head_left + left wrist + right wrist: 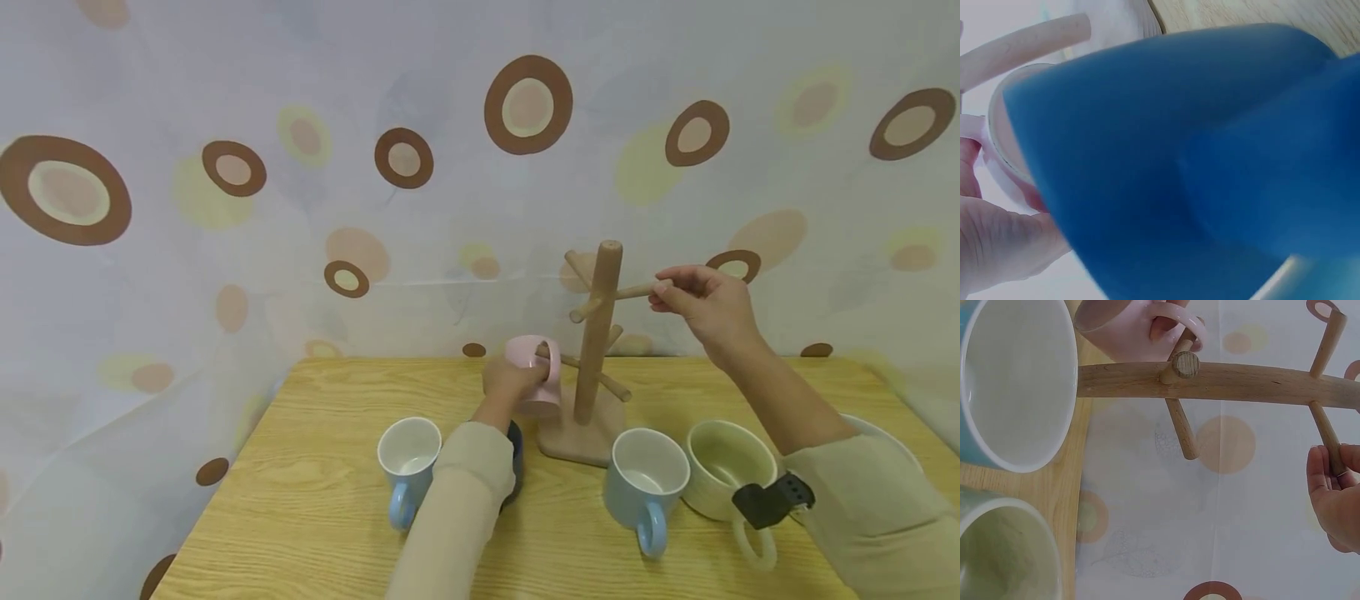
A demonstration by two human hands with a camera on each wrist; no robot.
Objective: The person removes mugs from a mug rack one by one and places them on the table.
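Observation:
My left hand [512, 382] holds a pink mug [543, 402] beside the wooden mug tree [592, 371]. The mug's handle [1180, 314] is at a lower left peg, whose tip shows within the handle's loop in the head view. With thumb and fingers, my right hand [708, 310] pinches the end of the upper right peg [1324, 425]. In the left wrist view a blurred blue surface [1122, 137] covers much of the picture, hiding part of the pink mug [1007, 134].
Left of the tree stands a light blue mug [408, 454]; a dark mug [515, 467] is partly behind my left forearm. To the right are another light blue mug [626, 492], a pale green mug [708, 487] and a white rim [881, 429] behind my right sleeve. A patterned cloth [450, 83] hangs behind the table.

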